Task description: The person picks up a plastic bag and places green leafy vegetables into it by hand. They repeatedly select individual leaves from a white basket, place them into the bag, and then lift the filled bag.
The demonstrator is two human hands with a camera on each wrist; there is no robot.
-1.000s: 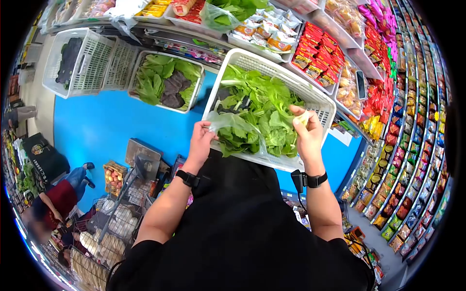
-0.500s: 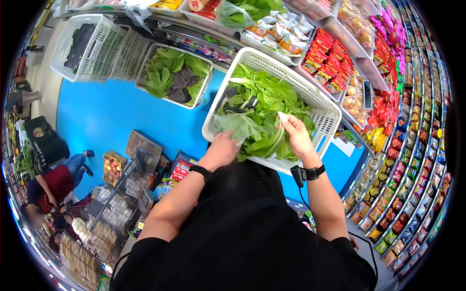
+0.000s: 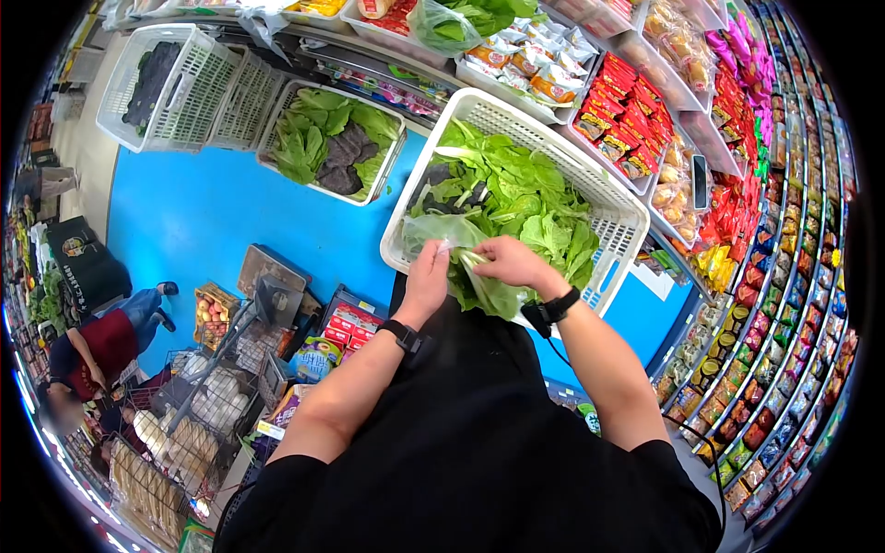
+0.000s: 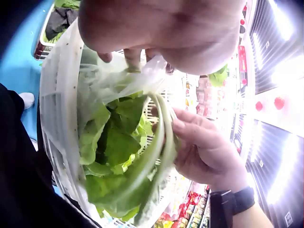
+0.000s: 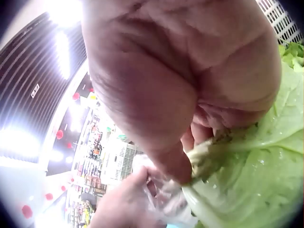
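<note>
My left hand (image 3: 428,284) pinches the edge of a thin clear plastic bag (image 3: 431,227) over the near left part of a white crate (image 3: 402,207) of leafy greens (image 3: 521,189). Close beside it, my right hand (image 3: 513,263) grips a bunch of green lettuce (image 3: 496,297) by its pale stems. In the left wrist view those stems (image 4: 164,126) bend down from near the bag's gathered film (image 4: 126,78), with the leaves hanging below. The right wrist view shows thumb and fingers closed on the stem end, and a broad wet leaf (image 5: 256,175) beside them.
Another crate (image 3: 398,152) with green and dark leaves stands to the left, with stacked white crates (image 3: 198,106) beyond it. Snack bins (image 3: 553,83) line the back; packet shelves (image 3: 765,350) rise at right. A loaded wire cart (image 3: 198,433) and a person (image 3: 106,355) are at lower left.
My right hand has come left and toward me from the right side of the crate, bringing lettuce beside my left hand. The left hand keeps the bag, after shifting slightly right.
</note>
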